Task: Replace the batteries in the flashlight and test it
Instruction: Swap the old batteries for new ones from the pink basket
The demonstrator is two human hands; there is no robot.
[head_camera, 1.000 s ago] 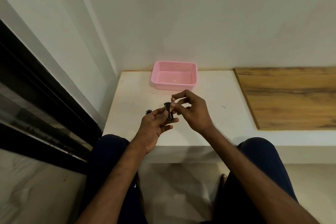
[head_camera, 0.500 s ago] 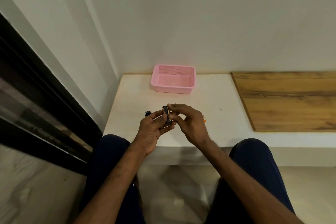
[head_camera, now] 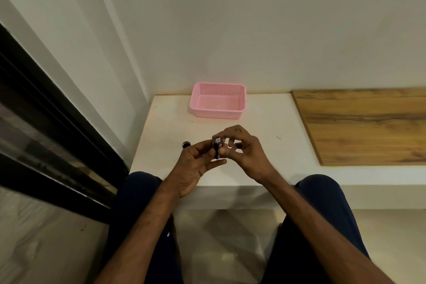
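A short black flashlight body (head_camera: 216, 149) stands upright between my hands above the white ledge (head_camera: 265, 122), its open top end showing a pale grey battery holder. My left hand (head_camera: 196, 166) grips the body from the left with thumb and fingers. My right hand (head_camera: 244, 150) pinches the top part of the body from the right. A small black cap (head_camera: 185, 144) lies on the ledge just left of my left hand. The lower end of the body is hidden by my fingers.
A pink plastic basket (head_camera: 217, 113) sits at the back of the ledge against the wall. A wooden panel (head_camera: 364, 127) covers the ledge's right part. A dark window frame (head_camera: 46, 136) runs along the left. My knees are below the ledge's front edge.
My right hand has pushed the battery part down into the body and now rests on its top. The camera tilted slightly, and the small orange item seen by my right hand is out of sight.
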